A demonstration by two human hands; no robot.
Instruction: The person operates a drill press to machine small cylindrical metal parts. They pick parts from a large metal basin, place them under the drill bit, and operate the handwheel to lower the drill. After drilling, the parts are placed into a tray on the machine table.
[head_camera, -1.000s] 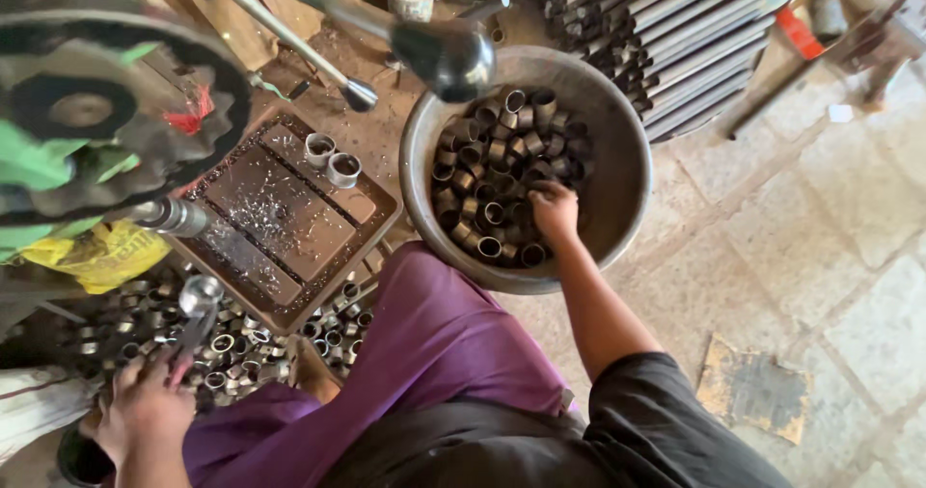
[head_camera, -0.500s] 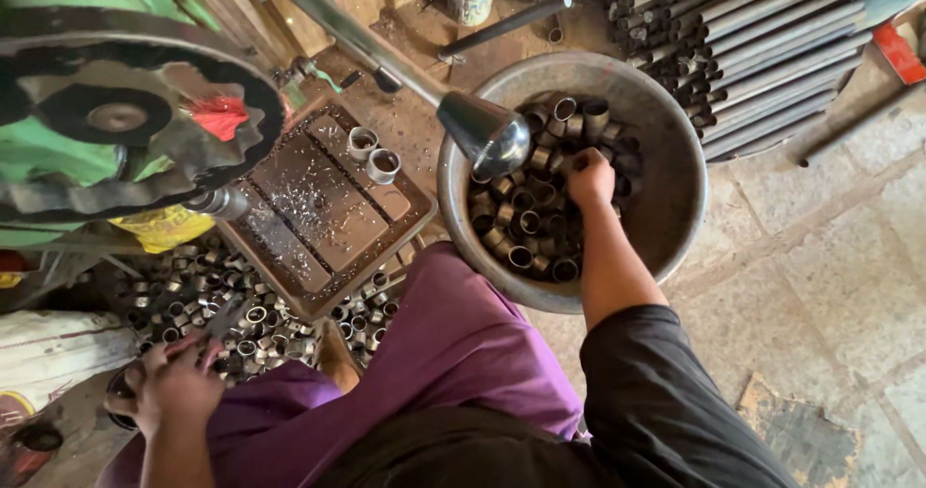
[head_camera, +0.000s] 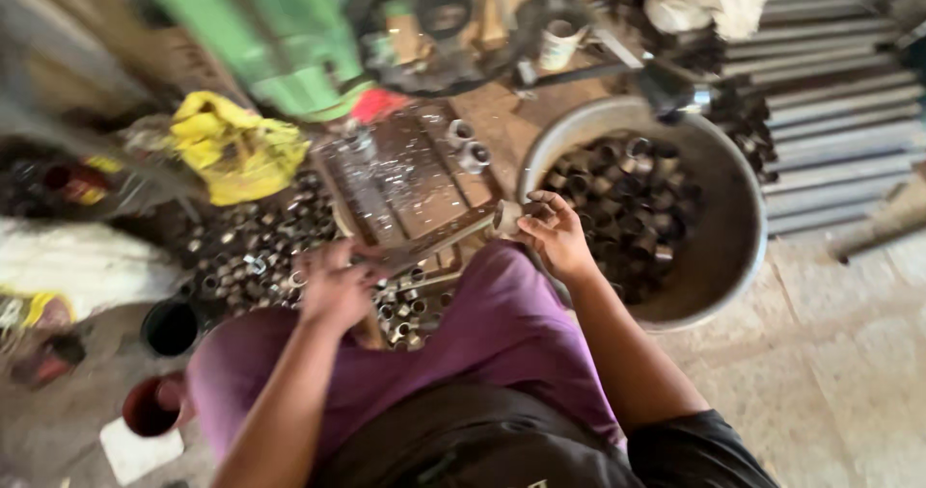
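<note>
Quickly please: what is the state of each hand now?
Left hand: blurred, above the pile of small metal rings; its state cannot be told.
Right hand: closed on a short grey metal tube piece.

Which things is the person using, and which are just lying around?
In use:
right hand holding a short metal ring
big metal basin of rings
left hand by the tray

Lying about:
yellow cloth
long pipes
dark cup

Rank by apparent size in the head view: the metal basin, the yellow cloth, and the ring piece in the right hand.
1. metal basin
2. yellow cloth
3. ring piece, pinched in the right hand
</note>
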